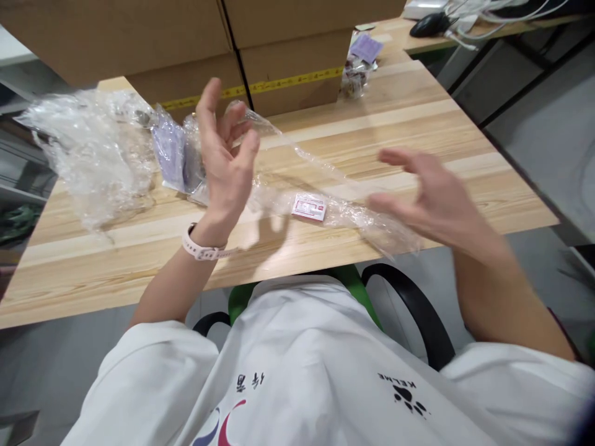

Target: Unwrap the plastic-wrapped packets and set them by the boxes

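Note:
A strip of clear plastic film (344, 214) lies crumpled across the table, one edge rising toward my left hand (227, 155). That hand is raised, palm turned inward, its fingers loosely curled and apart; whether the film touches them I cannot tell. My right hand (432, 195), slightly blurred, hovers over the film's right end with thumb and fingers spread. Between the hands a small white packet with red print (309, 207) rests among the film. Just left of my left hand are a purple packet (170, 152) in clear wrapping and partly hidden wrapped items.
A heap of clear plastic bags (88, 148) covers the table's left side. Cardboard boxes (292, 62) with a yellow tape measure (297, 79) stand at the back. Beside them are wrapped items (357, 68). A black mouse (430, 25) and white cables lie far right.

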A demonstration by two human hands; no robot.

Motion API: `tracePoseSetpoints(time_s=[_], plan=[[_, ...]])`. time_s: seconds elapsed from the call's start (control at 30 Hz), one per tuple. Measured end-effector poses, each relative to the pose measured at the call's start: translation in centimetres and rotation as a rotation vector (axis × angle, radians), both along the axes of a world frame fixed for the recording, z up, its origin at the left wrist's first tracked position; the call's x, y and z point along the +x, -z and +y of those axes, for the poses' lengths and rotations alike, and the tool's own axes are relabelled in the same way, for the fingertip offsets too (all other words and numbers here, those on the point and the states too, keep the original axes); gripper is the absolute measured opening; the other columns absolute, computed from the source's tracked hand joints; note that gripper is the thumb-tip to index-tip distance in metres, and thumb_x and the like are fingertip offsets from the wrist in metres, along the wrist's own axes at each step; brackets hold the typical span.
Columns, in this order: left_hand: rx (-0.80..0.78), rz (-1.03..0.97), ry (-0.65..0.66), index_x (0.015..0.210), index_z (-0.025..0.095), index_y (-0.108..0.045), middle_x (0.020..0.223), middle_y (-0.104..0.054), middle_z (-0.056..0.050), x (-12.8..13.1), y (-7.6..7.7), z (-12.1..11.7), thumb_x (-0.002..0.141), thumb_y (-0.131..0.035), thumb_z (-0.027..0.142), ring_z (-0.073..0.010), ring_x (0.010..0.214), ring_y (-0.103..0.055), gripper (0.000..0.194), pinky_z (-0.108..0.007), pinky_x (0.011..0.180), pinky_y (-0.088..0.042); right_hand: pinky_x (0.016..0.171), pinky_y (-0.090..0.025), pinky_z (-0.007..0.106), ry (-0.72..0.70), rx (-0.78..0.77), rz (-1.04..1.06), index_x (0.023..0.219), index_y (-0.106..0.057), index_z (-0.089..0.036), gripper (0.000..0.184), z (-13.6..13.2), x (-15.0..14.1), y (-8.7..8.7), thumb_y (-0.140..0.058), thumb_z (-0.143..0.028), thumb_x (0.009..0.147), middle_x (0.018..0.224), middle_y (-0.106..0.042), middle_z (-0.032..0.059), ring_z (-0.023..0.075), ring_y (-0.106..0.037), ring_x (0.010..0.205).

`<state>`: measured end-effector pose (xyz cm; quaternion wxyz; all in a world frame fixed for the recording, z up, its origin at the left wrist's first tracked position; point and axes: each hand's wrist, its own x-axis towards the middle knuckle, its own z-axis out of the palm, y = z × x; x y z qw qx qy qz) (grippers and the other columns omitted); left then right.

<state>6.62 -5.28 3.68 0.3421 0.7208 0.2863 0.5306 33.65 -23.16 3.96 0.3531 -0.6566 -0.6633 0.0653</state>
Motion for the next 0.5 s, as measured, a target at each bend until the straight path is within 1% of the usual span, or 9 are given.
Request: tracePoseSetpoints(time_s=[0.03, 0.07, 0.1, 0.17, 0.23, 0.27, 0.33, 0.4, 0.5], plan=[[0.115, 0.082, 0.024, 0.134, 0.031, -0.049, 0.130, -0.064, -0.003, 0.6, 0.2, -1.0, 0.098, -0.066, 0.025, -0.0177, 0.116, -0.060, 0.041, -0.037, 0.098, -0.053, 0.107, -0.046, 0.056, -0.088, -0.063, -0.066, 0.143, -0.057, -0.020, 0.073, 1.7, -0.7, 0.6, -0.077, -0.054, 0.081, 0.141, -0.065, 0.0151, 0.0386, -0.059, 0.130], [0.196, 0.199, 0.073, 0.130, 0.027, -0.054, 0.127, -0.066, -0.004, 1.2, 0.6, -2.0, 0.100, -0.062, 0.024, -0.0193, 0.116, -0.061, 0.032, -0.038, 0.099, -0.052, 0.105, -0.047, 0.056, -0.142, -0.124, -0.096, 0.145, -0.055, -0.020, 0.080, 3.5, -1.2, 1.4, -0.079, -0.058, 0.078, 0.140, -0.065, 0.0159, 0.0407, -0.058, 0.129], [0.242, 0.350, 0.142, 0.127, 0.024, -0.059, 0.125, -0.068, -0.006, 1.7, 1.1, -2.7, 0.100, -0.059, 0.024, -0.0218, 0.117, -0.062, 0.027, -0.041, 0.100, -0.052, 0.100, -0.049, 0.054, -0.189, -0.204, -0.093, 0.144, -0.055, -0.020, 0.081, 5.3, -1.4, 2.3, -0.078, -0.060, 0.078, 0.135, -0.067, 0.0156, 0.0406, -0.061, 0.123], [0.266, 0.704, 0.290, 0.128, 0.020, -0.062, 0.128, -0.068, -0.010, 2.7, 2.3, -3.5, 0.097, -0.062, 0.026, -0.0280, 0.121, -0.061, 0.031, -0.046, 0.103, -0.049, 0.082, -0.051, 0.043, -0.246, -0.389, 0.019, 0.130, -0.065, -0.019, 0.062, 8.5, -1.3, 4.0, -0.072, -0.059, 0.083, 0.108, -0.075, 0.0117, 0.0326, -0.067, 0.097], [0.240, 0.973, 0.369, 0.136, 0.016, -0.059, 0.137, -0.064, -0.015, 3.4, 3.4, -3.5, 0.092, -0.070, 0.033, -0.0337, 0.129, -0.056, 0.049, -0.048, 0.107, -0.045, 0.067, -0.045, 0.033, -0.278, -0.509, 0.206, 0.108, -0.072, -0.019, 0.042, 10.6, -0.4, 5.3, -0.067, -0.056, 0.088, 0.081, -0.070, 0.0053, 0.0214, -0.061, 0.072], [0.209, 1.066, 0.390, 0.141, 0.015, -0.056, 0.139, -0.062, -0.017, 3.8, 3.7, -3.3, 0.090, -0.073, 0.036, -0.0352, 0.130, -0.054, 0.058, -0.048, 0.107, -0.044, 0.062, -0.040, 0.030, -0.280, -0.529, 0.295, 0.097, -0.072, -0.019, 0.037, 11.2, 0.2, 5.7, -0.066, -0.055, 0.088, 0.074, -0.065, 0.0029, 0.0175, -0.055, 0.065], [0.138, 1.170, 0.425, 0.148, 0.014, -0.049, 0.137, -0.063, -0.018, 4.4, 3.8, -2.7, 0.086, -0.077, 0.040, -0.0352, 0.126, -0.055, 0.073, -0.045, 0.104, -0.045, 0.057, -0.033, 0.028, -0.242, -0.519, 0.409, 0.083, -0.069, -0.019, 0.034, 11.7, 1.5, 6.2, -0.070, -0.053, 0.084, 0.067, -0.059, 0.0002, 0.0133, -0.046, 0.060], [0.110, 1.197, 0.457, 0.153, 0.016, -0.044, 0.130, -0.066, -0.015, 5.0, 3.4, -2.1, 0.084, -0.078, 0.037, -0.0331, 0.120, -0.058, 0.080, -0.041, 0.099, -0.045, 0.056, -0.030, 0.028, -0.166, -0.519, 0.440, 0.074, -0.065, -0.019, 0.036, 11.6, 2.8, 6.5, -0.074, -0.053, 0.080, 0.065, -0.055, -0.0007, 0.0119, -0.042, 0.059], [0.162, 1.188, 0.493, 0.152, 0.018, -0.048, 0.127, -0.066, -0.014, 6.0, 2.7, -1.5, 0.084, -0.077, 0.027, -0.0306, 0.115, -0.059, 0.074, -0.037, 0.094, -0.044, 0.055, -0.028, 0.028, -0.049, -0.525, 0.429, 0.069, -0.061, -0.019, 0.040, 11.1, 4.4, 6.9, -0.077, -0.055, 0.078, 0.062, -0.053, -0.0011, 0.0113, -0.040, 0.058]])
